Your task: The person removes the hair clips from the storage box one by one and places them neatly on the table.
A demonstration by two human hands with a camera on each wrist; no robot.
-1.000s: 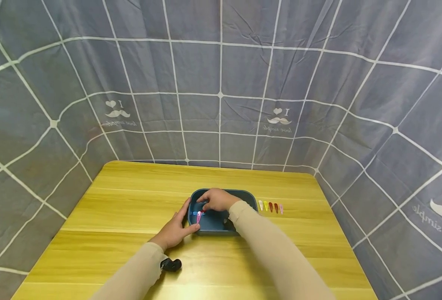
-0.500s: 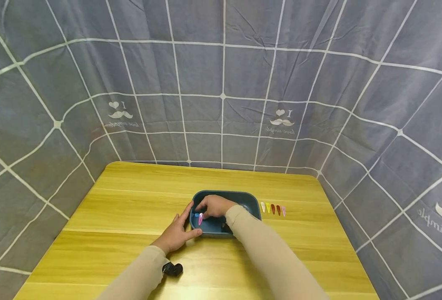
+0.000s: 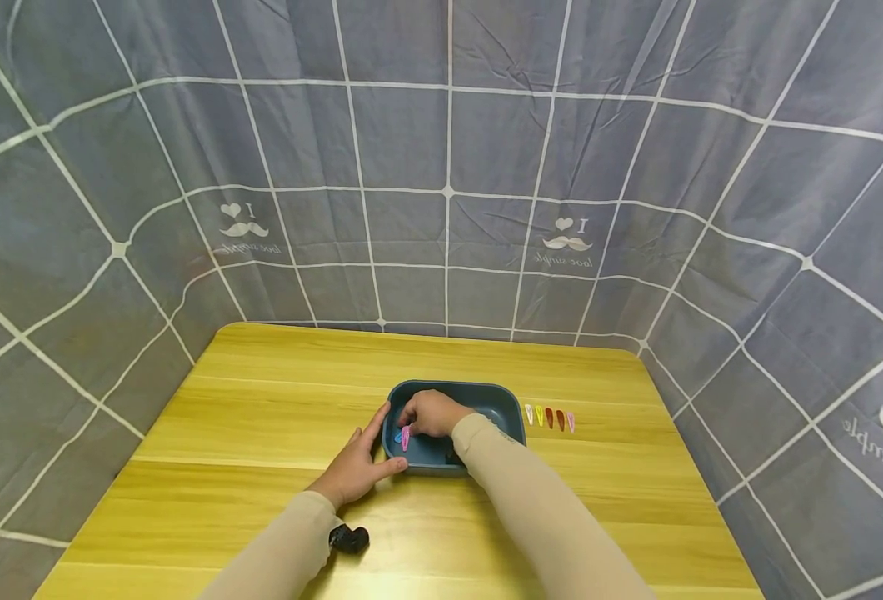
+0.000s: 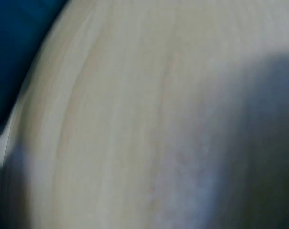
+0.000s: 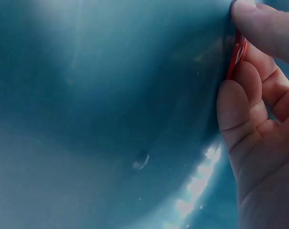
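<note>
The left hand [image 3: 351,472], fingers apart, touches the blue tray [image 3: 456,384] at eight o'clock; inside, the right hand [image 3: 434,413] pinches a red clip [image 5: 237,55]

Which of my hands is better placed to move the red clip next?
Probably your right hand: it's inside the tray, with the red clip between thumb and fingers. Your left hand rests against the tray's left end, so it seems better suited to steadying.
</note>
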